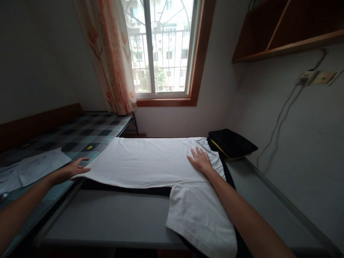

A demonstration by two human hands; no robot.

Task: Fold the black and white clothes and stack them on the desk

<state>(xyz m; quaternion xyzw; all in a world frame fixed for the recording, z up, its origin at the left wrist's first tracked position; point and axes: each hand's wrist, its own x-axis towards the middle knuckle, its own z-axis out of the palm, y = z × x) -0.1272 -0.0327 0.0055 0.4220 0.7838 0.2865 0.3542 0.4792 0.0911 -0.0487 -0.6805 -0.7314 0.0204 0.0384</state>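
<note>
A white T-shirt [150,161] lies spread sideways over a grey table, one sleeve hanging toward me over the front edge. My left hand [73,169] grips the shirt's lower corner at the hem, which is slightly raised there. Flat on the shirt near its collar end rests my right hand [200,159], fingers spread. Black cloth [158,191] shows from under the shirt along its near side and right end; how far it reaches beneath is hidden.
A folded black item with a yellow edge [231,141] sits at the table's back right. A bed with a checked cover [102,132] adjoins on the left, bearing white sheets [40,166]. A cable [276,122] runs down the right wall; a wooden shelf [295,46] overhangs it.
</note>
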